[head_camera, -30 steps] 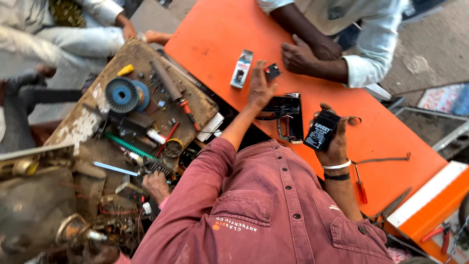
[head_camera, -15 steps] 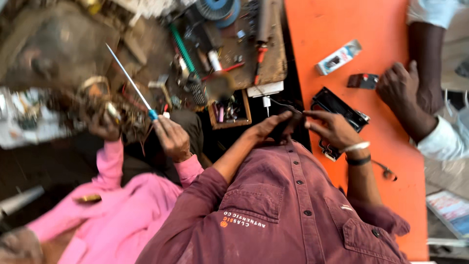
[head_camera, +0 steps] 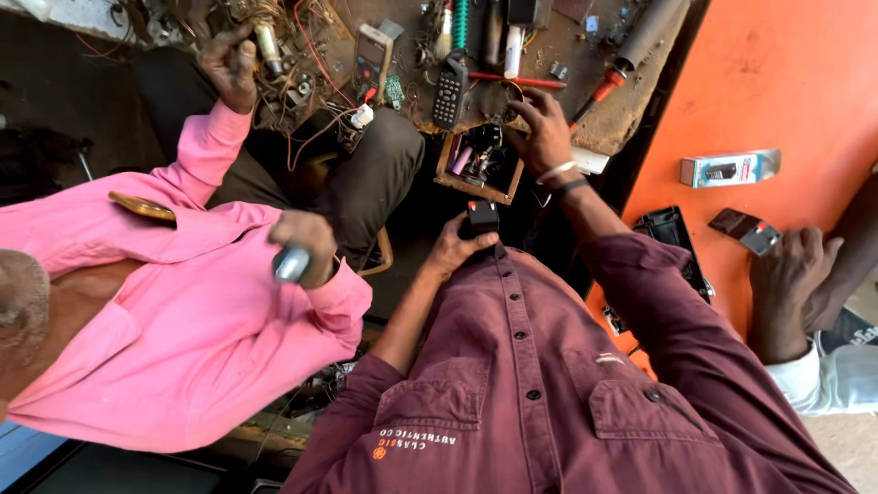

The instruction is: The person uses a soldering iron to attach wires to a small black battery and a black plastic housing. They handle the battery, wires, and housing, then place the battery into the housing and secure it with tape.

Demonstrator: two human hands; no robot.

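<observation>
The left hand is closed around a small black box, held up close to the chest, just on the near side of a little wooden tray of small parts. The right hand, banded at the wrist, rests over the tray's far right corner with its fingers bent down onto the cluttered bench; whether they pinch anything cannot be told. The right hand is therefore the nearer to the tray, whose long axis runs left to right. Beyond the tray lies a black handset, and to its right an orange table. Left of the tray, a co-worker's hand grips a silvery object.
</observation>
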